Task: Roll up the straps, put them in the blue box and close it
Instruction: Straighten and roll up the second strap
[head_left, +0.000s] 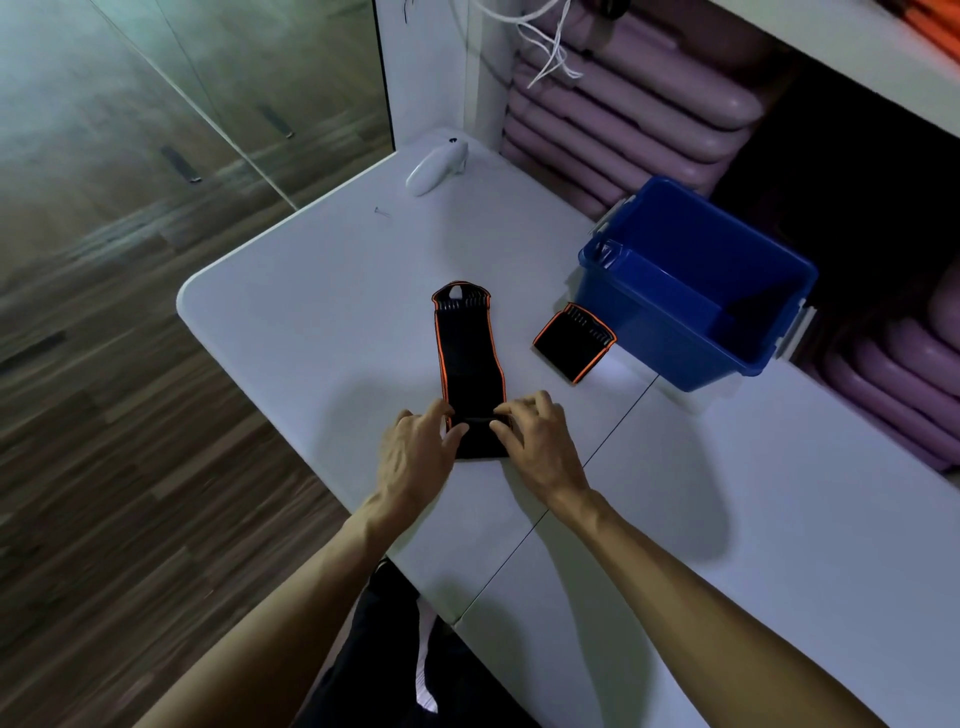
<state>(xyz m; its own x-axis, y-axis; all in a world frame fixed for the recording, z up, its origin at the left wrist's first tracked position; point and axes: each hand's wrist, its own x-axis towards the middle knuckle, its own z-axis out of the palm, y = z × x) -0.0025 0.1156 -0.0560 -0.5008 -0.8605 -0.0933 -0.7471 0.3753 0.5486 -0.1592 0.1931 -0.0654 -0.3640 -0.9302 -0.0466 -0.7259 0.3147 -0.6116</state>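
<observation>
A long black strap with orange edging (467, 358) lies flat on the white table (311, 322), stretching away from me. Its near end is folded over into a short roll. My left hand (418, 452) pinches the roll's left side and my right hand (537, 436) pinches its right side. A second black and orange strap (574, 343), folded small, rests to the right, beside the blue box (670, 338). The blue box stands open, and its inside looks empty. No lid is visible.
A white handheld device (436, 166) lies at the table's far corner, with a small screw (383, 211) near it. Stacked purple mats (623, 109) fill shelves behind the box. The table's left edge drops to a wooden floor (104, 415).
</observation>
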